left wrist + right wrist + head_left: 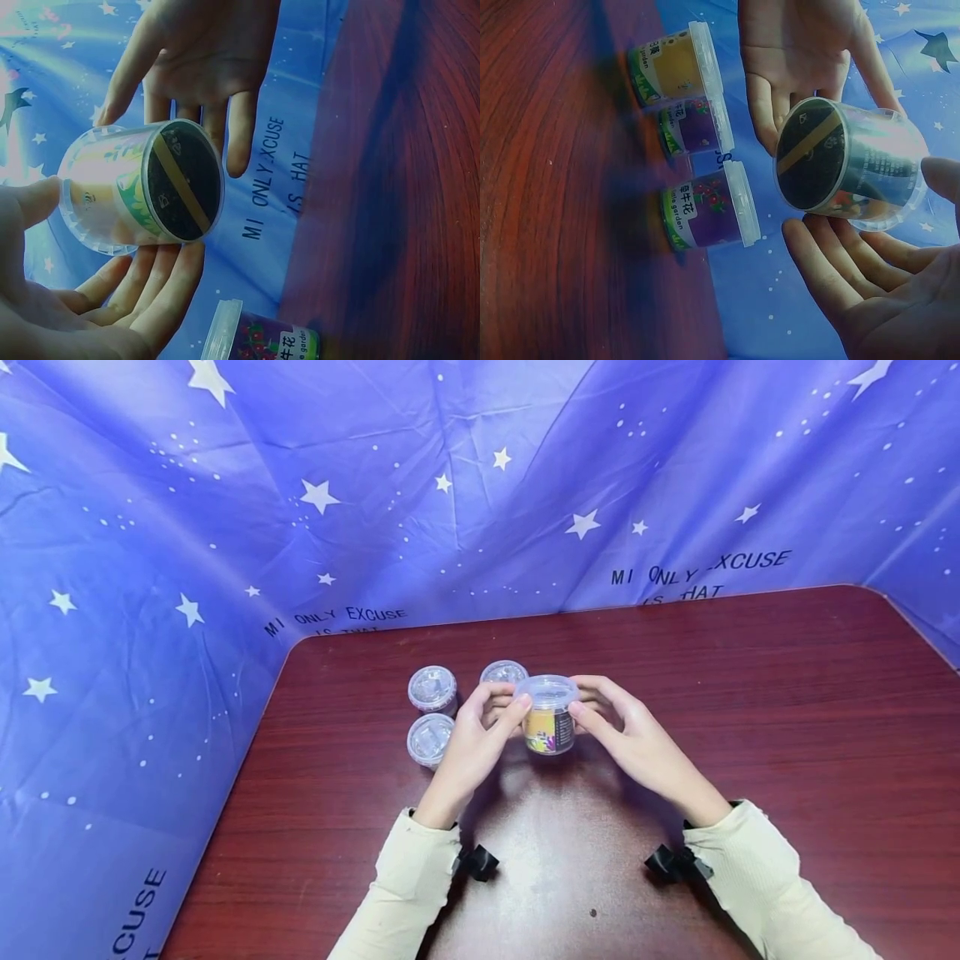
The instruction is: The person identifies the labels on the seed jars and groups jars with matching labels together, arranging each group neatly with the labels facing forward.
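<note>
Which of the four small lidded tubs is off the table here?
The tub with the yellow label, held between the left hand and right hand. The other three tubs stand on the table beside the left hand.

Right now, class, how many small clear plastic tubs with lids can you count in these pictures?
4. One small clear plastic tub is held between both hands above the dark red wooden table. Three stand on it to their left: rear-left tub, front-left tub, rear tub.
</note>
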Motion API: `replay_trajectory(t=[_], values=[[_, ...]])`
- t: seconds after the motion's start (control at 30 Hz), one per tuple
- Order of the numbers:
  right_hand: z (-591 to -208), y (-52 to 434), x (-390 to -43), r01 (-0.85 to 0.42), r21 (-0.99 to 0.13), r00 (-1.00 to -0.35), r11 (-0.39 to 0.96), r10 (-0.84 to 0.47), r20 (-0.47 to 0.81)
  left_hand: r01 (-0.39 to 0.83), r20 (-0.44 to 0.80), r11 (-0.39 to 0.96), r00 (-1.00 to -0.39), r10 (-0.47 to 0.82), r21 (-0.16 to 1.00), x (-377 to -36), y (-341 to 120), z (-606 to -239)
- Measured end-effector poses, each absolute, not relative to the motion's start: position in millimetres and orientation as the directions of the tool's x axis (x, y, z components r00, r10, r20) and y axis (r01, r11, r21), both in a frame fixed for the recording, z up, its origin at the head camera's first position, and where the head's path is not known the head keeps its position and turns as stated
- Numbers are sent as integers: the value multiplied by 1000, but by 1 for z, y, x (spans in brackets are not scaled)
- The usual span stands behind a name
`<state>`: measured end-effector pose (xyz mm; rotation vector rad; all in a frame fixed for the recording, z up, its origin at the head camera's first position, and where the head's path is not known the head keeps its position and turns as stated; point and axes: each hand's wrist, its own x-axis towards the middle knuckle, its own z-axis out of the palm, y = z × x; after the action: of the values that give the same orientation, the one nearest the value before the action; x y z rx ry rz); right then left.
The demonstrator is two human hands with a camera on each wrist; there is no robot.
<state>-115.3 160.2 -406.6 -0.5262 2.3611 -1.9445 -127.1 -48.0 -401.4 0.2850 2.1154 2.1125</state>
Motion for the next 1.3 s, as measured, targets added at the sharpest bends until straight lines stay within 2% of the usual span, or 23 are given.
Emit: replay_trajectory(t=[0.47, 0.7, 0.93, 1.17, 1.3], values=[[-406, 154, -111, -269, -948, -926, 168, -316, 207, 14, 4, 26, -938, 348, 1000, -124, -47, -398], [-407, 154, -110, -257, -947, -937, 195, -292, 194, 8, -4, 34, -943, 334, 999, -124, -47, -398], [-407, 151, -111, -268, -939, -945, 214, -249, 212, 63, 18, 135, -949, 314, 989, -121, -46, -396], [-407, 152, -111, -256, -939, -948, 228, -251, 198, 73, 35, 95, -936, 351, 993, -124, -48, -399], [-407, 154, -111, -251, -950, -941, 185, -276, 195, 63, 29, 77, -926, 377, 995, -126, -50, -399]])
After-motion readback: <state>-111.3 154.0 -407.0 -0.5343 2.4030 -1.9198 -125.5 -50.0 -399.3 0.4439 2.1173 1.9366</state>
